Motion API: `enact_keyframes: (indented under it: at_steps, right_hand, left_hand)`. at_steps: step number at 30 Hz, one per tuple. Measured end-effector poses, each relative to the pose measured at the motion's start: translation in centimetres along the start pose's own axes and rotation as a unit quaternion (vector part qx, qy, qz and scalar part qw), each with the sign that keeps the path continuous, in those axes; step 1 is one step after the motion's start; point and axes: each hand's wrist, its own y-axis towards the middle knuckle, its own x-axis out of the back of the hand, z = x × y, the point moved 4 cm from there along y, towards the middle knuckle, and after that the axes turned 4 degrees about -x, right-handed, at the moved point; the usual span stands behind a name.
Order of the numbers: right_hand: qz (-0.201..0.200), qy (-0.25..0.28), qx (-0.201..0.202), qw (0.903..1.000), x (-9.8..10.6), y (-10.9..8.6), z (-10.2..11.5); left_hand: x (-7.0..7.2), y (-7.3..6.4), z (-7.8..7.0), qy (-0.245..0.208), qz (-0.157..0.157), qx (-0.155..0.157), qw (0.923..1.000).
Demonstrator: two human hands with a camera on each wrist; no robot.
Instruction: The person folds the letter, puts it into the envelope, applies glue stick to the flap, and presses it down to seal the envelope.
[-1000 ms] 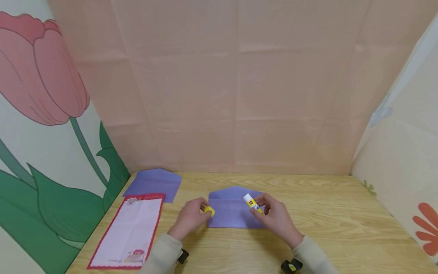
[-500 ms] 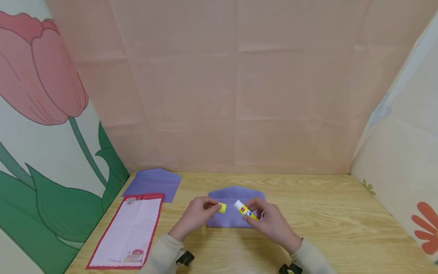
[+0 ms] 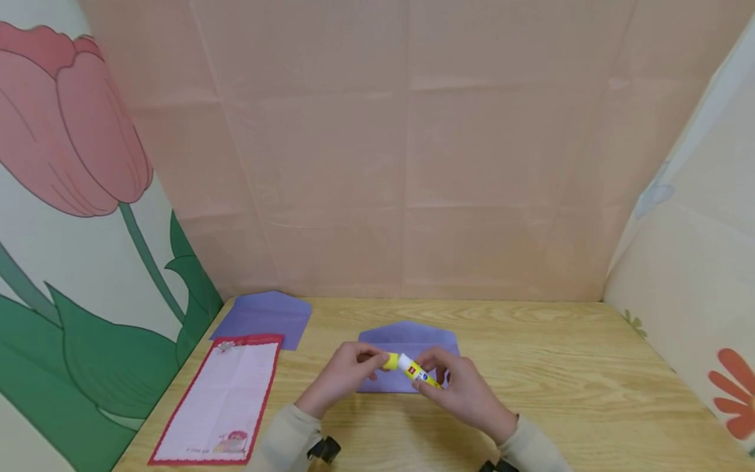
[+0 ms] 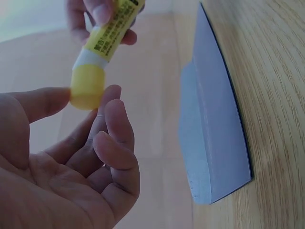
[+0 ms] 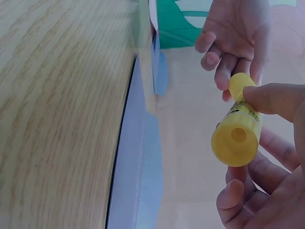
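Note:
My left hand (image 3: 348,373) pinches a yellow cap (image 4: 87,87) between thumb and fingertips. In my right hand (image 3: 468,390) is a glue stick (image 3: 417,371), yellow with a white collar, held between thumb and fingers and tilted toward the cap. The left wrist view shows the cap's open end at the white collar, the two roughly in line. From the right wrist view, the glue stick's round yellow base (image 5: 234,145) faces the camera. Both hands are over a purple envelope (image 3: 377,383) with its flap opened away from me.
A second purple envelope (image 3: 265,318) lies at the table's back left. Partly over it is a red-bordered sheet of letter paper (image 3: 221,400). The wooden table (image 3: 560,367) meets a pink-draped back wall (image 3: 407,164), with painted walls at both sides.
My left hand has moved right with the cap, and the right hand has brought the glue stick left. Cap and white collar, apart before, now meet. The envelopes and paper have stayed put.

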Motion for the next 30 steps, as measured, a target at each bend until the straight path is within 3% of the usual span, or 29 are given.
enact_keyframes:
  at_steps: [11,19,30]
  right_hand:
    - [0.009,-0.007,0.017,0.9998,0.4,0.0,0.7]
    - [0.029,-0.019,0.005,0.9994,0.6,0.0,0.5]
    - [0.030,-0.032,0.034,0.9985,1.0,0.1,1.0]
  left_hand:
    - [-0.1,0.2,0.0,-0.008,-0.004,0.003,1.0000]
    - [-0.4,0.2,0.2,-0.013,-0.005,-0.007,0.9999]
    - [-0.8,0.2,-0.2,-0.022,-0.002,-0.006,0.9997]
